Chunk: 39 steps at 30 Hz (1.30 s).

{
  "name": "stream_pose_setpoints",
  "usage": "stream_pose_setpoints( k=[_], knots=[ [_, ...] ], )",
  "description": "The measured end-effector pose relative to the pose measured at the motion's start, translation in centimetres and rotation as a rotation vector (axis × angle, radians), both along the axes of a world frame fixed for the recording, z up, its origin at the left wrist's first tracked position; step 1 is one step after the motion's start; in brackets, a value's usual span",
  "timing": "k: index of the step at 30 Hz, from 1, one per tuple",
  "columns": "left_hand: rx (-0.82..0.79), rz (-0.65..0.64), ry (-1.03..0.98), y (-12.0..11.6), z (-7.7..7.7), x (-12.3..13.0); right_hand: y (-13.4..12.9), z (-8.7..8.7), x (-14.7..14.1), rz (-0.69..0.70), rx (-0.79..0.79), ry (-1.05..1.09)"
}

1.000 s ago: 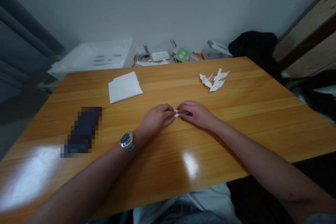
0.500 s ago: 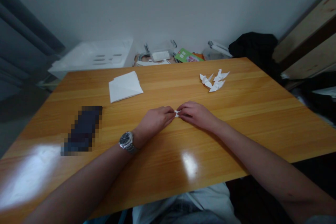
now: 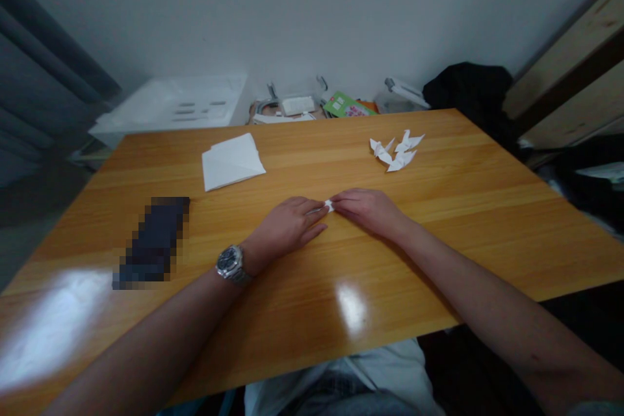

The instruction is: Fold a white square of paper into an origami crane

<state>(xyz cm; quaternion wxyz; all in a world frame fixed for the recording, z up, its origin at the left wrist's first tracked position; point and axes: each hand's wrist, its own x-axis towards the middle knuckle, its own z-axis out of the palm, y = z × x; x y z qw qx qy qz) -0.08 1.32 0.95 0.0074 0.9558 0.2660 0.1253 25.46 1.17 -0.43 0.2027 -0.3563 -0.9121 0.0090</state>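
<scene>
A small folded piece of white paper (image 3: 329, 206) lies at the middle of the table, mostly hidden under my fingers. My left hand (image 3: 295, 224), with a metal watch (image 3: 230, 262) on its wrist, holds the paper's left side under its fingers; the thumb sits a little apart, nearer to me. My right hand (image 3: 365, 209) is closed on the right side of the paper, fingertips pressed together. Beyond it, several folded white paper cranes (image 3: 400, 160) lie close together. To the far left rests a stack of white paper sheets (image 3: 233, 162).
The wooden table (image 3: 302, 299) fills the middle of the view. A dark pixelated object (image 3: 156, 240) lies on its left side. Behind the far edge stand a white container (image 3: 180, 101), a green booklet (image 3: 347, 104) and a black cloth-like heap (image 3: 465, 91).
My left thumb has moved away from the fingers, toward me. The left fingers now lie flatter over the paper. My right fingertips have shifted slightly.
</scene>
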Motion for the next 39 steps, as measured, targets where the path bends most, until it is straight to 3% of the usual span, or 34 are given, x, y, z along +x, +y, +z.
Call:
stream_pose_setpoints(
  k=[19,30,39],
  knots=[
    [-0.019,0.068,0.071,-0.7,0.7,0.4,-0.2,1.0,0.8,0.044,-0.026,0.024],
    [-0.118,-0.036,-0.061,-0.3,0.4,-0.2,0.1,1.0,1.3,0.011,-0.082,-0.043],
    [-0.142,-0.062,-0.020,-0.5,0.8,-0.1,0.2,1.0,1.5,0.027,-0.173,0.009]
  ],
)
